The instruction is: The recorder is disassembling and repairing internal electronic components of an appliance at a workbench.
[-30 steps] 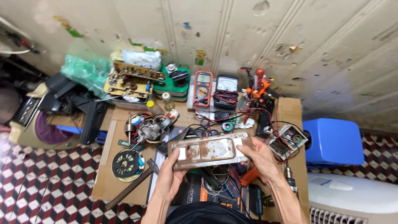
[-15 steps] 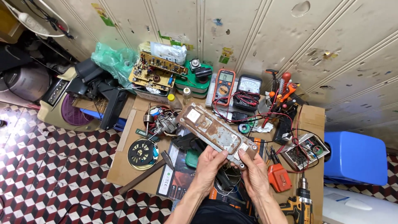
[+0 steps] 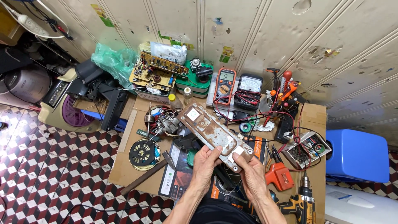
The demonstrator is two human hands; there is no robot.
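Two meters are seen at the back of the surface: an orange-edged one with a small grey screen, and just beside it a dark one with a pale dial face. A white plastic packet is leaned against the wall behind a circuit board. A flat black and orange box is laid under the clutter. Torn yellow and green stickers are stuck to the wall.

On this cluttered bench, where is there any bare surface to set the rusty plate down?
Bare patches on the cardboard-topped bench: the near-left corner, between the fan rotor and the hammer, and the far-right corner beyond the open metal box. The middle, under the rusty plate held by left hand and right hand, is crowded with wires and tools.
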